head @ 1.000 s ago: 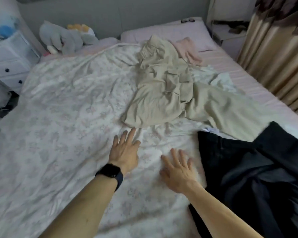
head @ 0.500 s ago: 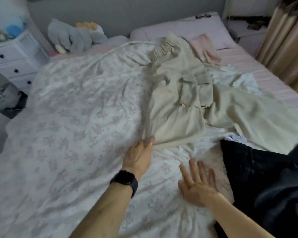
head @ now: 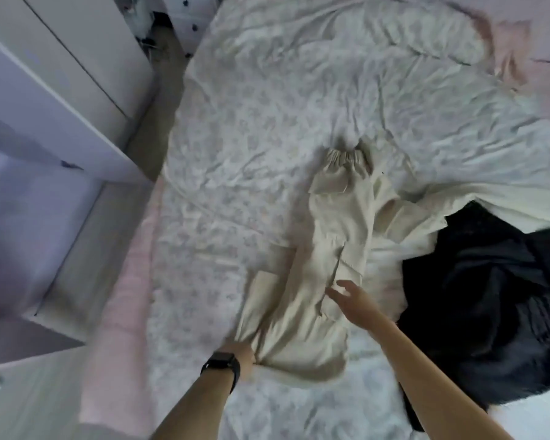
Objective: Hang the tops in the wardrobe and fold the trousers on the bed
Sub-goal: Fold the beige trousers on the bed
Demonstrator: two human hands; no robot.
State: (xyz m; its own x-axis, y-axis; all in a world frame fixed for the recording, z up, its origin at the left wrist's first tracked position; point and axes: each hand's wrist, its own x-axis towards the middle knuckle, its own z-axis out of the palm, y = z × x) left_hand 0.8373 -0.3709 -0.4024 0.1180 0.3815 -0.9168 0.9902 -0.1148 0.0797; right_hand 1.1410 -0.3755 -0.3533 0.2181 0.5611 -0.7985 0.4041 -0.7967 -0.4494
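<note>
Beige trousers [head: 327, 249] lie stretched along the bed [head: 251, 122], elastic waistband at the far end and legs toward me. My left hand [head: 242, 352], with a black watch on the wrist, grips the near left corner of the trousers, where the fabric bunches. My right hand [head: 351, 301] hovers just above the middle of the trousers with fingers spread and straight, holding nothing. A black garment [head: 489, 296] lies heaped on the right, beside the trousers.
White wardrobe or drawer fronts [head: 45, 106] stand close along the left of the bed, with a narrow strip of floor [head: 159, 90] between. A pink garment [head: 505, 55] lies at the far right. The flowered duvet is rumpled.
My left hand took hold of the trousers' near edge and pulled them toward me. My right hand lifted off the duvet and moved over the trousers. The view tilted down and left.
</note>
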